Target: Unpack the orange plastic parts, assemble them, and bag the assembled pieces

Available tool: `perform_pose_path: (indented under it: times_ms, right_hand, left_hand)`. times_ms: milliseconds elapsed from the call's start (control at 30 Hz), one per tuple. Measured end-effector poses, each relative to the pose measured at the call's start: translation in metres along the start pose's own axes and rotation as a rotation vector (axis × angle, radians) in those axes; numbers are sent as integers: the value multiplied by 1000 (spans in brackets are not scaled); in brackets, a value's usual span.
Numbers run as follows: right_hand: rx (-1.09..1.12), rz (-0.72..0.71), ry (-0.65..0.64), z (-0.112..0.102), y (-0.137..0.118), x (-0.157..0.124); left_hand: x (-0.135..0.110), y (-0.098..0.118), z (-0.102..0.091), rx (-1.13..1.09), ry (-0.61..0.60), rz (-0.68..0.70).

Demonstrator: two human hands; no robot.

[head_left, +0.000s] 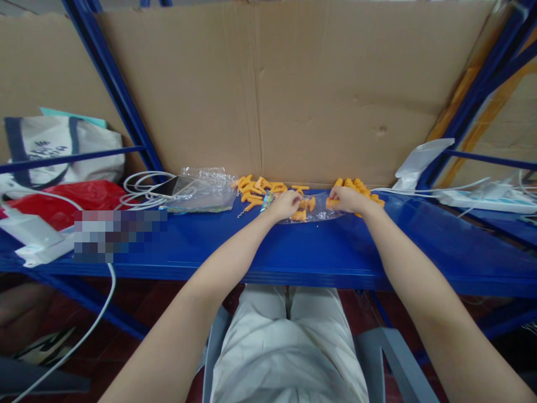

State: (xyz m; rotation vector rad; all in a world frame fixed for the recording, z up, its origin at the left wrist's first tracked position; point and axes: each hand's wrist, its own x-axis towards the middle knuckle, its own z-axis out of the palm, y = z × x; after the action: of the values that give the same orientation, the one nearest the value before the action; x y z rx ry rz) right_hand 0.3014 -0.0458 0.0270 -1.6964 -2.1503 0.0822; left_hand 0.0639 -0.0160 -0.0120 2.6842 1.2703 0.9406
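Observation:
A clear plastic bag [321, 214] lies on the blue shelf with several orange plastic pieces [309, 204] in it. My left hand [287, 206] is closed on the left end of the bag, beside its colourful printed strip [266, 201]. At the bag's other end, my right hand [349, 200] pinches a short orange plastic piece [332, 203]; whether it also grips the film is unclear. Left of my hands is a loose pile of orange handles [251, 190], some with thin spiral metal shafts. Behind my right hand, orange cylindrical pieces [356, 184] are grouped closely together.
More clear plastic bags [205, 193] lie left of the pile, near coiled white cables [145, 187]. A red bag [96, 196] and a white power adapter [33, 229] are farther left. Cardboard [293, 89] backs the blue shelf [319, 252]. At right is a power strip [490, 200].

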Motion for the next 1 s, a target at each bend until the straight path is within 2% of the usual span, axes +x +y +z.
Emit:
perform_pose_path:
  times_ms: [100, 233, 400, 600, 733, 900, 1000]
  right_hand:
    - [-66, 3, -128, 1, -2, -1]
    - [-86, -20, -180, 0, -6, -3]
    - [85, -129, -203, -3, -10, -5]
    - [236, -226, -272, -6, -20, -8]
    - [314, -186, -278, 2, -24, -7]
    - [479, -33, -130, 14, -24, -7]
    - [546, -17, -140, 14, -27, -10]
  left_hand:
    - [0, 2, -3, 40, 21, -50]
    - [-2, 7, -8, 124, 31, -183]
    - [-1, 5, -7, 135, 26, -360]
    - [1, 2, -4, 99, -20, -376]
    - [1, 2, -5, 90, -16, -359]
    - [2, 4, -5, 48, -5, -372]
    - [3, 4, -5, 19, 9, -385]
